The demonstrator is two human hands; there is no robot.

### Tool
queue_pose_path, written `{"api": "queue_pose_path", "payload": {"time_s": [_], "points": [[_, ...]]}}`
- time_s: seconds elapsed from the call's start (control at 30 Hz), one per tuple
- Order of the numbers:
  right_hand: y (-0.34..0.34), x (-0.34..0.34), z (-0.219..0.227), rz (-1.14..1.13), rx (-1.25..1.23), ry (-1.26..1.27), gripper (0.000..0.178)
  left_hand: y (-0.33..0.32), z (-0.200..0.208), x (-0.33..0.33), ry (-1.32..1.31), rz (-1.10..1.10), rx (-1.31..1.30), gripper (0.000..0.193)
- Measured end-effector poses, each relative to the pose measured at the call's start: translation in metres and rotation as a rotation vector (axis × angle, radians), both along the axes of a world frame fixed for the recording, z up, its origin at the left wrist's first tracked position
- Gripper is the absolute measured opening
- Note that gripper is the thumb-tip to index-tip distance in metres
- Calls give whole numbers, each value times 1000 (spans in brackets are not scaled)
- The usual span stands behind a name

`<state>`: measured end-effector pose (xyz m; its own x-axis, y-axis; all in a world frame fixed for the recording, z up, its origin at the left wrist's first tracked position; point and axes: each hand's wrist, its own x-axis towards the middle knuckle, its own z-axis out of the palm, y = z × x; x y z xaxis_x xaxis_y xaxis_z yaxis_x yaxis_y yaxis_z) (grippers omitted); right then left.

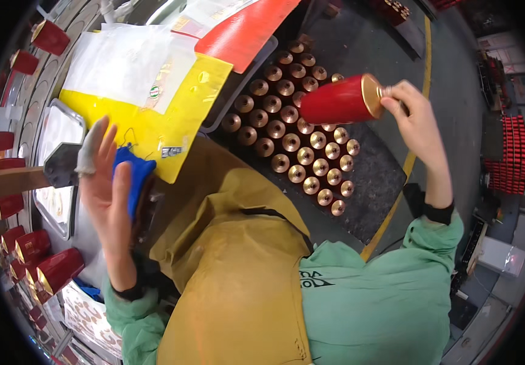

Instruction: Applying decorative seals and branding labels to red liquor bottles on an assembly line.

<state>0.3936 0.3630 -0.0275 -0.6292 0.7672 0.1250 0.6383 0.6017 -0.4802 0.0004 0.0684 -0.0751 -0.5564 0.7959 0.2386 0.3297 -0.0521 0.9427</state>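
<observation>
My right hand (416, 115) is out to the right, its fingers pinching the short threaded stem of a red tapered cup (335, 100). The cup lies sideways in the air, its gold end toward my fingers. Below it, on a dark mat (375, 194), several similar red cups with gold tops (291, 142) stand in close rows. My left hand (109, 198) is raised with fingers apart, holding nothing; a pale cover wraps one finger. Close beside it are a blue cloth (133, 173) and a dark metal block (62, 164) on a wooden bar.
A yellow sheet (214, 76), white paper (128, 61) and a red sheet (247, 33) cover the bench's far end. More red cups (60, 269) sit along the left side. Stacked red items (507, 155) stand far right, beyond a yellow floor line (410, 161).
</observation>
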Motion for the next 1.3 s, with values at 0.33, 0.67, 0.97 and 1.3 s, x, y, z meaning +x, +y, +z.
{"api": "queue_pose_path", "payload": {"time_s": [0.33, 0.67, 0.97, 1.3], "points": [[124, 141, -296, -842, -59, -599, 25, -130, -20, -24, 106, 675, -234, 44], [154, 191, -472, -504, -132, -941, 31, -178, -15, -38, -95, 775, -53, 46], [181, 224, -470, -612, -28, -409, 25, -156, -36, 3, 139, 985, -111, 44], [124, -15, -188, -204, 405, 537, 28, -255, -4, -92, 526, 1590, -103, 91]]}}
